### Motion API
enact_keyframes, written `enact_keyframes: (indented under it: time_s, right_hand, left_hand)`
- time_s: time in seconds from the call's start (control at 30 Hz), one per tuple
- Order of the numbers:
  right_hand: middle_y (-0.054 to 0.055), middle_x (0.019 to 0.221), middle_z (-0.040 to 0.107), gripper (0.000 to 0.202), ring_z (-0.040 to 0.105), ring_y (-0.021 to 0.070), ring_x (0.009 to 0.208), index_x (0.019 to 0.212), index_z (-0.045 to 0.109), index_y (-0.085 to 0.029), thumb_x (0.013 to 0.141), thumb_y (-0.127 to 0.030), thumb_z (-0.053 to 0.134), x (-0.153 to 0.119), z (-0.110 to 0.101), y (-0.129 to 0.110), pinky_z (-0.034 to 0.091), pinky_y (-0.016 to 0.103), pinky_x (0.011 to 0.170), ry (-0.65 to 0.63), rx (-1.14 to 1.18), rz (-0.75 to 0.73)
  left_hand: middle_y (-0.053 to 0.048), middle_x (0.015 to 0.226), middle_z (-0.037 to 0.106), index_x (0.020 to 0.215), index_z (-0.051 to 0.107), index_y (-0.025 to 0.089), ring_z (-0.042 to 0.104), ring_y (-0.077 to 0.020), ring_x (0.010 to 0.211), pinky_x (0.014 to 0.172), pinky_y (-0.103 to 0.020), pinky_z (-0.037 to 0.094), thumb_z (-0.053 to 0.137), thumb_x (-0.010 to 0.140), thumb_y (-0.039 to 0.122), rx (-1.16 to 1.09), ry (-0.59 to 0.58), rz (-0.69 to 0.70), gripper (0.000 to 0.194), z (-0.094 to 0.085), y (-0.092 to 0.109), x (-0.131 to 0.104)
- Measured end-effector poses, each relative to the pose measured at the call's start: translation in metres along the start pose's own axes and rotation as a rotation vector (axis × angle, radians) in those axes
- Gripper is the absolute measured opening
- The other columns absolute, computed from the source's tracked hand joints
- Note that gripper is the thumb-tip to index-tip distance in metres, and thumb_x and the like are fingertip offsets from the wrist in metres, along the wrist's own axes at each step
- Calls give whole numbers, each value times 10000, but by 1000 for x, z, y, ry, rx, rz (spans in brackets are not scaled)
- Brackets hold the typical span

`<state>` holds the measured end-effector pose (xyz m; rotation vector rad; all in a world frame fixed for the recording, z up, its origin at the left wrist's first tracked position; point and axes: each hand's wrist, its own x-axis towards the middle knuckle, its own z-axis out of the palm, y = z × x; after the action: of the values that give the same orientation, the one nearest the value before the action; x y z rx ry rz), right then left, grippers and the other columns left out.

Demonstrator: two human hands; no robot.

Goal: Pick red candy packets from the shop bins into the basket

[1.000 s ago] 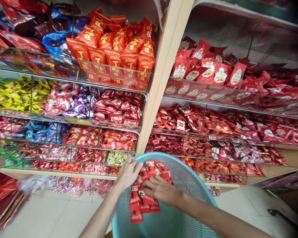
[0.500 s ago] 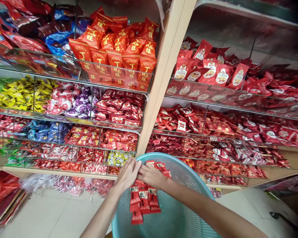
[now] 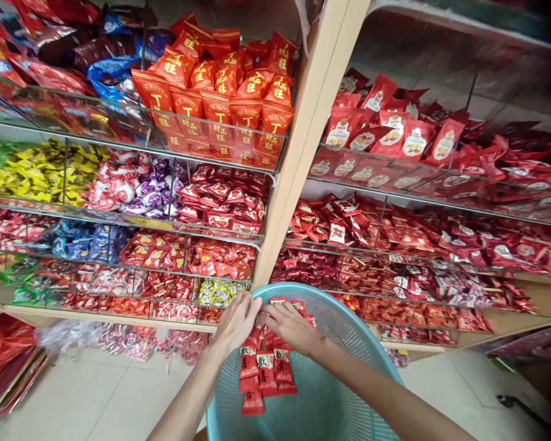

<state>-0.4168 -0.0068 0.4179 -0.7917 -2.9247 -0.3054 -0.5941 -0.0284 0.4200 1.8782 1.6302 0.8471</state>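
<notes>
Inside blue basket [image 3: 349, 320], red packets [image 3: 267, 372]; right hand [image 3: 290, 327] over them, left hand [image 3: 236, 320] beside (cannot tell if either grips)

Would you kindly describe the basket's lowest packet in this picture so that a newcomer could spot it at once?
Below the wooden post, find the big teal basket. Inside lies a cluster of red packets. The wanted packet juts out at its lower left, closer to the bottom edge than every neighbour.

Bright centre, blurred edges, dim upper right
</notes>
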Motion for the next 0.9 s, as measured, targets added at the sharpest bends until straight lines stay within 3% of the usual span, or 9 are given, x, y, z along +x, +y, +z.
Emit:
enact_keyframes:
  time_s: [0.17, 0.3, 0.4, 0.5, 0.67, 0.8, 0.9]
  right_hand:
    - [70, 1101, 561, 276, 490, 194, 992, 1145, 495, -200, 885, -145, 418, -12, -19, 18, 389, 337, 830, 35, 49, 56]
    - [96, 1122, 573, 296, 499, 207, 970, 1148, 509, -175, 885, -127, 384, -5, -59, 45, 396, 352, 809, 213, 71, 118]
    - [108, 1074, 596, 302, 511, 220, 975, 1120, 537, -150, 869, -111, 375, 12, -94, 77, 400, 368, 814, 409, 76, 226]
    - [101, 990, 621, 275, 544, 206, 935, 1035, 587, -137, 845, -106, 390, 33, -123, 113, 418, 352, 825, 451, 149, 282]
    - [45, 913, 669, 272, 604, 150, 843, 922, 637, -158, 767, -45, 444, 61, -145, 160, 452, 270, 793, 223, 340, 267]
    - [76, 1021, 663, 362, 598, 177, 935, 975, 654, -133, 661, 5, 539, 72, -139, 179, 445, 255, 826, -103, 301, 255]
    - [77, 1094, 646, 440, 573, 195, 1019, 1034, 651, -139, 635, 14, 547, 79, -128, 188, 427, 255, 867, -263, 275, 237]
  left_hand:
    - [-51, 1007, 575, 870, 538, 218, 541, -196, 950, 842, -344, 405, 224, 892, 487, -4, 4, -14, 415, 0, 0, 1]
    - [-55, 1024, 586, 894, 554, 221, 555, -204, 939, 809, -345, 421, 229, 887, 500, 5, -7, -31, 428, 1, -2, 1]
    - [-77, 1116, 566, 992, 556, 212, 515, -224, 1055, 904, -374, 387, 236, 881, 515, -1, -14, -48, 454, 2, -5, 1]
    - [-95, 1201, 533, 1069, 551, 198, 460, -240, 1144, 974, -395, 341, 243, 874, 531, -3, -21, -70, 493, 3, -7, 0]
    - [-82, 1133, 580, 1008, 580, 204, 532, -219, 1049, 904, -368, 398, 222, 885, 512, 2, -12, -44, 488, 1, -3, -1]
    - [-89, 1148, 585, 1048, 586, 192, 523, -225, 1077, 906, -360, 396, 229, 882, 518, 17, 2, -51, 511, 1, -2, -1]
    - [-89, 1153, 589, 1065, 591, 191, 523, -226, 1080, 905, -356, 396, 232, 880, 518, 19, 13, -58, 520, 2, -4, -1]
